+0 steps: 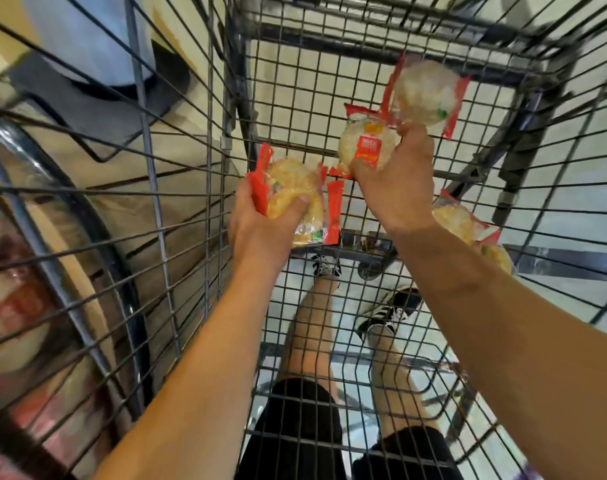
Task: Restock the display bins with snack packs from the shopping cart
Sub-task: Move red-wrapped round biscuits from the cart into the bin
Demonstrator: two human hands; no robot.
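Observation:
Both my arms reach down into the wire shopping cart (295, 81). My left hand (257, 223) grips clear snack packs with red edges (291, 188), holding pale round crackers. My right hand (395, 181) grips two such snack packs: one with a red label (364, 143) and one sticking up behind it (427, 91). More snack packs (468, 226) lie on the cart floor, partly hidden under my right forearm.
The cart's wire side wall (156, 202) stands at my left. Beyond it a round display bin (63, 244) holds blurred snack packs (14, 306). My legs and black shoes (388, 313) show through the cart floor. A dark stand base (87, 98) sits upper left.

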